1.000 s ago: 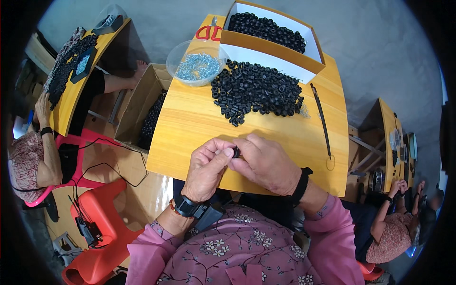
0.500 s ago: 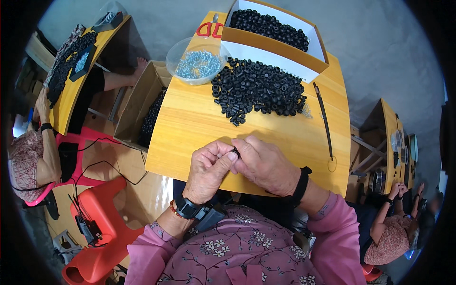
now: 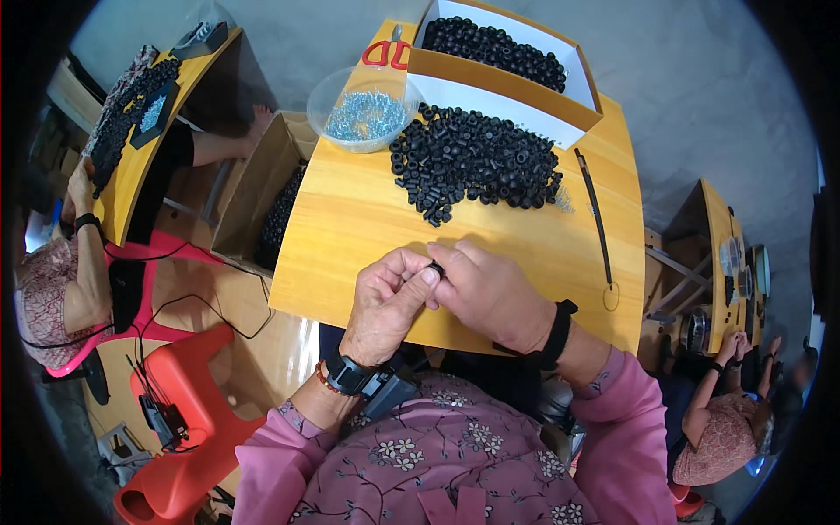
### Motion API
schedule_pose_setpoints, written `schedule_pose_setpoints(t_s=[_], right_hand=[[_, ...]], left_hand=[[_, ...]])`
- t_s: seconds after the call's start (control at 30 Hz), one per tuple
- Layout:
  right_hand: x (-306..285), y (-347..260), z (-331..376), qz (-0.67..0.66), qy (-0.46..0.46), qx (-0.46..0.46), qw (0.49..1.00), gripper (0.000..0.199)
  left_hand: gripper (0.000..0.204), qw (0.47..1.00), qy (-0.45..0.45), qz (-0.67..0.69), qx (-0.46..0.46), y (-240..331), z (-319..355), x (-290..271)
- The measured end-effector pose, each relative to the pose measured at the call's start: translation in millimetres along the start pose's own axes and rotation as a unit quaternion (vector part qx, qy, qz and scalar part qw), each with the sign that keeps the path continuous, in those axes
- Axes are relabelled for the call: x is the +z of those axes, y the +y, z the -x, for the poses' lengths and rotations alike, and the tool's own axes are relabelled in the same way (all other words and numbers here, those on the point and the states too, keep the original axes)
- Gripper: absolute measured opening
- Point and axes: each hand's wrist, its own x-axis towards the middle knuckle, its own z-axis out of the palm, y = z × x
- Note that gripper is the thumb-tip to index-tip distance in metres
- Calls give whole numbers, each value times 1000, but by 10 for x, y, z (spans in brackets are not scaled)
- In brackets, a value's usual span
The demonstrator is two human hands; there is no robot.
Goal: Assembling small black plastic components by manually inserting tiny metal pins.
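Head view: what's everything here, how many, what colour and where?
Table: one, yellow, centre
Box: one, brown and white, far end
Black pieces: many, black, piled mid-table and in the box
Bowl: one, clear, table's far left
Metal bits: many, silvery, mostly in the bowl
Scissors: one pair, red-handled, left of box
Rod: one, black, table's right
Carton: one, brown, left of table
Stool: one, red, lower left
Chair: one, pink, left
Side tables: two, yellow, left and right
Other people: two or more, reddish-clad, left and right
Held piece: one, black, centre
Left hand: one, pink-sleeved, centre
Right hand: one, pink-sleeved, centre
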Motion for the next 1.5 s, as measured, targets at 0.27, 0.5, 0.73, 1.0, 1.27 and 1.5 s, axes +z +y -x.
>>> schedule_pose_setpoints(t_s=[0.27,0.5,0.73,1.0,1.27,1.5], right_hand=[[-87,134,261,-230,-7,230,946,38],[-27,436,75,-144,78,164,973,25],[54,316,38,-50,25,144,988,35],[-191,833,290,-41,121,224,966,25],[-172,839,280,-20,65,229,971,14],[-140,494,351,-62,65,202,975,12]], left_hand=[[15,979,27,187,83,50,2,-70],[70,915,262,63,299,423,-177,-455],[67,887,331,-25,322,426,-141,-603],[34,969,58,-177,162,155,39,44],[29,971,27,-218,89,67,25,96],[29,970,29,-222,90,52,-4,110]])
